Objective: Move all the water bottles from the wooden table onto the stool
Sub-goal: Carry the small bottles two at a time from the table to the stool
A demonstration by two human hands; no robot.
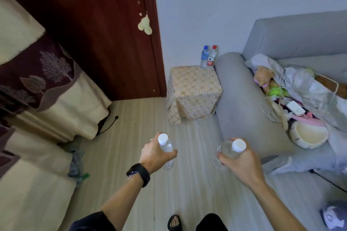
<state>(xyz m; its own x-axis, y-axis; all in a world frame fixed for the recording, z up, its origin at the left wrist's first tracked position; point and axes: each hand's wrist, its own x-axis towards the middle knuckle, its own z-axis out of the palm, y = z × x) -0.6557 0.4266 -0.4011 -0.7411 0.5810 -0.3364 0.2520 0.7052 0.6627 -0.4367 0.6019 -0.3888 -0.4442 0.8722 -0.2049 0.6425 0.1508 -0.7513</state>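
Above the pale striped floor (187,193) — left grip (156,154) clasps a clear white-capped bottle (166,146), right grip (241,162) its twin (228,150).

Dim, soft, even indoor light, faint shadows, slight blur, wide-angle bending at edges.

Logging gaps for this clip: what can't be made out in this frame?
Wooden table: outside the head view, so bottles left there cannot be counted.
Stool: a patterned cloth drapes it, hiding its build.
Left-hand bottle and right-hand bottle: the left hand and right hand cover their bodies.
Blue-capped bottle and red-capped bottle on the stool: labels too small to read.
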